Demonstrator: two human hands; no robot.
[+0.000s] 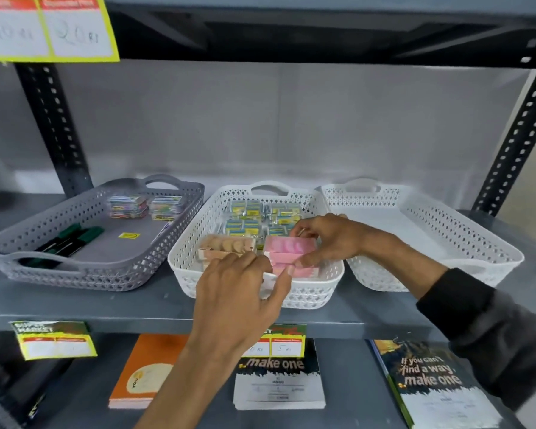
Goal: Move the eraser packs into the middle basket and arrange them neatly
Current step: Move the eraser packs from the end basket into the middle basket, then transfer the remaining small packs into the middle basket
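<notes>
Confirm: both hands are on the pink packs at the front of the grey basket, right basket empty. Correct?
Not quite. The head view shows both hands, left hand and right hand, on the pink packs at the front of the white middle basket, not the grey basket, which sits to the left. The right basket does look empty.

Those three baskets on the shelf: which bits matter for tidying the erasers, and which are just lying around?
Part of the job:
middle basket
pink eraser packs
tan eraser pack
left hand
right hand

Just lying about:
grey basket, holding green markers
empty white basket
notebooks below
price tags
</notes>
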